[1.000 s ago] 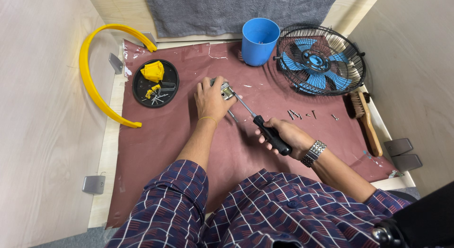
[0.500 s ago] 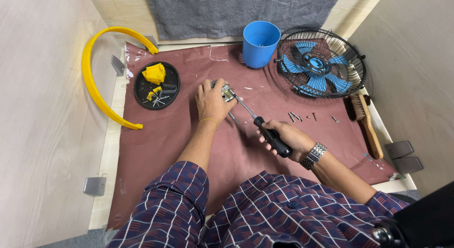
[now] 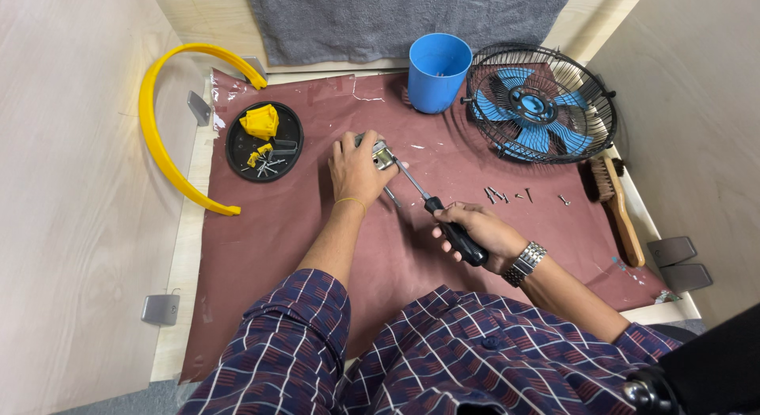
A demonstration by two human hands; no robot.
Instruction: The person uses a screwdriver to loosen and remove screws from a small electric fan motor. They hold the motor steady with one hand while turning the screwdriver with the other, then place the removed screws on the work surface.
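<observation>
Nearest are plaid sleeves [image 3: 443, 352], both forearms reaching out over a reddish-brown mat [image 3: 261, 288]. The right hand [image 3: 475, 231], with a metal watch [image 3: 526, 263] at the wrist, is wrapped tight around the black handle of a screwdriver [image 3: 443, 221]. The shaft runs up and left, and its tip meets a small metal part [image 3: 378, 152].

The left hand [image 3: 356, 168] lies over that part, fingers curled to pin it against the mat near the mat's middle (most of the part is hidden under the palm, so its shape is hard to tell). One loose screw [image 3: 391, 196] lies just beside the left wrist.

Right of the screwdriver, a few more screws [image 3: 507, 196] are scattered on the mat. Further right, a wooden brush [image 3: 616, 209] lies along the mat's edge.

To the left, a black tray [image 3: 237, 154] holds yellow pieces and small hardware. A yellow hoop [image 3: 158, 138] curves around beyond it, partly off the mat.

Farthest away stand a blue cup [image 3: 438, 73] and, just beside it, a fan [image 3: 540, 103] with blue blades in a black wire cage, lying face up. A grey cloth [image 3: 396, 19] lies beyond them.
</observation>
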